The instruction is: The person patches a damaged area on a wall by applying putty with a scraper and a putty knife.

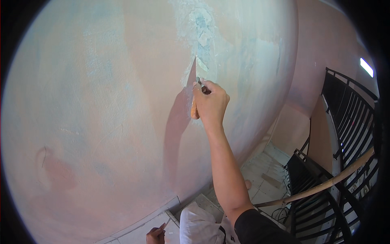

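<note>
Gripping putty knife [194, 110] closed-fisted in my right hand [212, 99], frame centre. Patch [210, 74] looks partly smoothed; rough strip [203, 30], top centre, seems left. Left hand [155, 235], bottom: can't tell grip.

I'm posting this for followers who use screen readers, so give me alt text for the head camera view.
A person's right hand grips a wooden-handled scraper at a rough, pale patch on a blotchy pinkish wall. Their left hand shows low at the bottom edge, and black railings stand at the right.
</note>
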`<action>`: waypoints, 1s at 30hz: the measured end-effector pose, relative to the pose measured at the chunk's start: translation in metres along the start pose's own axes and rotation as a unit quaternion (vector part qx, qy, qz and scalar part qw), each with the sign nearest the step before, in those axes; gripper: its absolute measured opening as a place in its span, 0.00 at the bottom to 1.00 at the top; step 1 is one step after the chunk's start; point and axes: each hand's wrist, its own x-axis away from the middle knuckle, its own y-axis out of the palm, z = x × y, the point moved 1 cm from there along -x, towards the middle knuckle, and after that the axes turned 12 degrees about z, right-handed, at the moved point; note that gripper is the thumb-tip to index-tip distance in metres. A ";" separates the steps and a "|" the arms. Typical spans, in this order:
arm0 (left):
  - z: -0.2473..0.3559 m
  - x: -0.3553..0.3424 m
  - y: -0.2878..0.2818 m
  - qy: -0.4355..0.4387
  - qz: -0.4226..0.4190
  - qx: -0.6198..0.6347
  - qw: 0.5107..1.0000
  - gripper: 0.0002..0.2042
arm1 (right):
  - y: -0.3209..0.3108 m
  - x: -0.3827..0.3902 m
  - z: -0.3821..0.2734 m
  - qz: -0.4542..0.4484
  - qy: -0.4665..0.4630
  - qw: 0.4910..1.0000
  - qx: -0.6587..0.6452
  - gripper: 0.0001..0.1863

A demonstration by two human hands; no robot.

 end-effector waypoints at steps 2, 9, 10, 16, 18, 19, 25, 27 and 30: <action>-0.003 0.002 -0.002 0.001 -0.002 -0.006 1.000 0.18 | -0.002 0.014 -0.002 -0.008 -0.032 0.999 -0.004 0.13; -0.002 0.000 -0.001 -0.001 -0.001 -0.008 1.000 0.18 | -0.022 0.062 -0.016 -0.080 -0.001 0.996 -0.026 0.12; -0.001 0.000 -0.001 0.001 0.003 -0.006 1.000 0.18 | -0.025 0.065 -0.017 -0.083 0.008 0.996 -0.040 0.12; 0.003 0.000 -0.004 0.014 -0.007 -0.024 1.000 0.18 | -0.025 0.022 -0.014 -0.027 -0.017 0.999 -0.014 0.13; -0.001 0.001 -0.003 0.004 -0.007 -0.016 1.000 0.18 | -0.017 0.003 -0.008 -0.009 -0.014 1.000 -0.002 0.14; -0.002 0.002 -0.003 -0.004 -0.005 -0.009 1.000 0.18 | -0.014 -0.004 -0.006 -0.006 0.005 1.000 0.000 0.15; 0.001 0.002 0.000 -0.016 0.001 0.000 1.000 0.18 | -0.009 -0.015 -0.005 -0.038 0.063 0.997 0.002 0.15; 0.002 0.001 0.000 -0.010 -0.001 0.000 1.000 0.18 | -0.007 -0.007 -0.001 -0.028 0.036 0.999 0.003 0.15; 0.001 0.000 -0.001 0.001 -0.007 -0.009 1.000 0.18 | -0.006 0.012 0.005 -0.027 -0.014 1.000 -0.001 0.15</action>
